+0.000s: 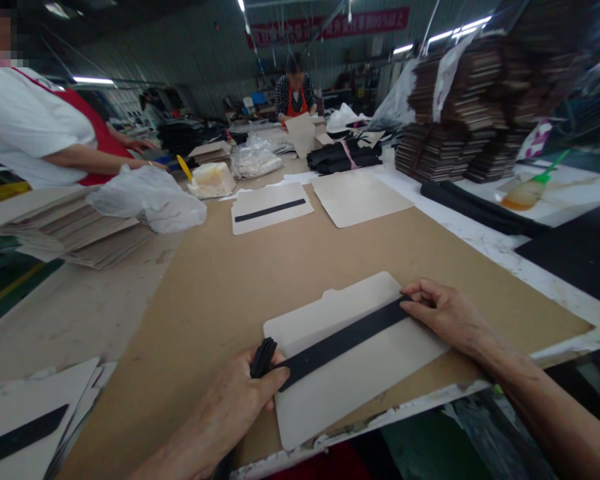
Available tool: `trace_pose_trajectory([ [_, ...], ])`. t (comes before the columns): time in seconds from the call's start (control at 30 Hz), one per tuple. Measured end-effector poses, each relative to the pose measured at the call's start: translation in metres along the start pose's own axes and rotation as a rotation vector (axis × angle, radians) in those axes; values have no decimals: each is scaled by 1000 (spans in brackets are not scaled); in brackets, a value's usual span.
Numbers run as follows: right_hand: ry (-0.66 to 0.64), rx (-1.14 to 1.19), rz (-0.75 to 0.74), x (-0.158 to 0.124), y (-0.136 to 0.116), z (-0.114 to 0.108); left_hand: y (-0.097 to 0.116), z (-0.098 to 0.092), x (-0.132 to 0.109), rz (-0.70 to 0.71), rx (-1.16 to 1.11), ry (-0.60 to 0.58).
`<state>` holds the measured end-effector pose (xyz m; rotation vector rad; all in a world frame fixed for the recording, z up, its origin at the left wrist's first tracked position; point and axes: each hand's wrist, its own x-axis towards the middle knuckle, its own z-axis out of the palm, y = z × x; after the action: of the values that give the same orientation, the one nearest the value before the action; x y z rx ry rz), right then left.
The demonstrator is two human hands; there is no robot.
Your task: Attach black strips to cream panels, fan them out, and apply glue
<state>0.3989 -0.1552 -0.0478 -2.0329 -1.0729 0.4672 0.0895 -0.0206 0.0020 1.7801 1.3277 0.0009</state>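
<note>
A grey cardboard panel [365, 360] with rounded corners lies in front of me on the brown board. Over it stretches a black strip [347, 339], held near both ends. My right hand [437, 310] pinches the strip's far right end between thumb and fingers. At the strip's left end, my left hand [245, 387] presses with the thumb. The same hand also grips a folded bundle of black strips [263, 357], which sticks up from its fingers. Whether the strip lies flat on the panel along its whole length, I cannot tell.
Beyond lie a panel with a black strip [273, 210] and a plain panel [363, 197]. Stacked striped panels [25, 427] sit lower left. A cardboard pile [80, 227] and co-worker [45, 127] are left. Black sheets [580, 253] and a glue bottle [525, 193] lie right.
</note>
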Motion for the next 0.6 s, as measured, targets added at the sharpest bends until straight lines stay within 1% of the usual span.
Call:
trace_pose_trajectory([
  [0.2,-7,-40,23,0,2,3,0,3,2,8,7,24],
  [0.43,-2,-98,24,-2,-2,4,-5,6,7,2,78,50],
  [0.6,26,-144,26,-2,-6,5,-5,4,8,28,75,24],
])
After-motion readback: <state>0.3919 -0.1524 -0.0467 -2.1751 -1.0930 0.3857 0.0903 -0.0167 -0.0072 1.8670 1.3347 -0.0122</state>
